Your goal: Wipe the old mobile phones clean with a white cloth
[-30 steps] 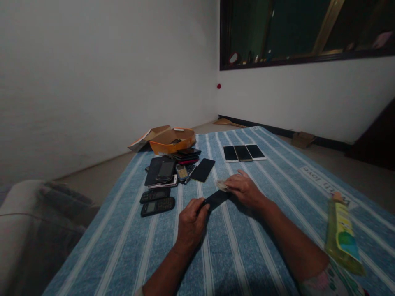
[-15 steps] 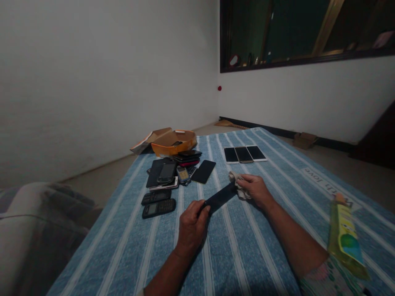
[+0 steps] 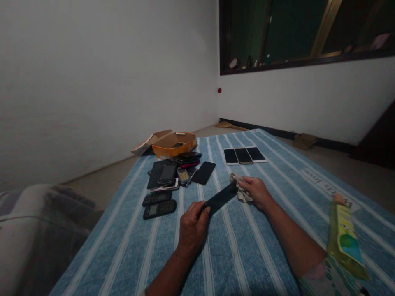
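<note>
The left hand's point(image 3: 193, 228) fingers grasp one end of a phone point(image 3: 220, 200); the right hand's point(image 3: 257, 192) grasp a rag point(image 3: 245, 195) at its far edge. Open striped cloth point(image 3: 253, 236) surrounds them.

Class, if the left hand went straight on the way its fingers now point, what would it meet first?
Past the dark phone it grips, the left hand would probably meet the pale cloth in the right hand first, though depth is unclear.

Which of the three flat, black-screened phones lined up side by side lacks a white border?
The middle black-screened phone with a brownish-gold border. It sits between the white-bordered phone on its left and the white-bordered phone on its right.
</note>
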The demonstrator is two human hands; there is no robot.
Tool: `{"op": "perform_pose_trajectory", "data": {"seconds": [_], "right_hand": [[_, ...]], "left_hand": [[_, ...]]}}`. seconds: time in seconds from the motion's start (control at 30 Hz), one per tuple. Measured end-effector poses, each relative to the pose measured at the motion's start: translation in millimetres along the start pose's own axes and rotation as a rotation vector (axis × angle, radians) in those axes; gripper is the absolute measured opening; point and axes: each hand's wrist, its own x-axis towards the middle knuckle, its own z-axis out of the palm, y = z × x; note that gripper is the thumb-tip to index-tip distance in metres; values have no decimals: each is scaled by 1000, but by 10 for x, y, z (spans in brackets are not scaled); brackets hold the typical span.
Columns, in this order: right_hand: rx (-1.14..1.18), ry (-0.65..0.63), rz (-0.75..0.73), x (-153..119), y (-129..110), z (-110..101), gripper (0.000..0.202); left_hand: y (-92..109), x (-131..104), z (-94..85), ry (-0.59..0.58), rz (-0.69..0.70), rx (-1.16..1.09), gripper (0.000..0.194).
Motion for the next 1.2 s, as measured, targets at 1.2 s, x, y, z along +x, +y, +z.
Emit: {"op": "perform_pose_trajectory", "data": {"seconds": [1.2], "right_hand": [[-21,-11,14,-5,30,-40,42]], "left_hand": [[77,7,-23,3,-43,-40,19]]}}
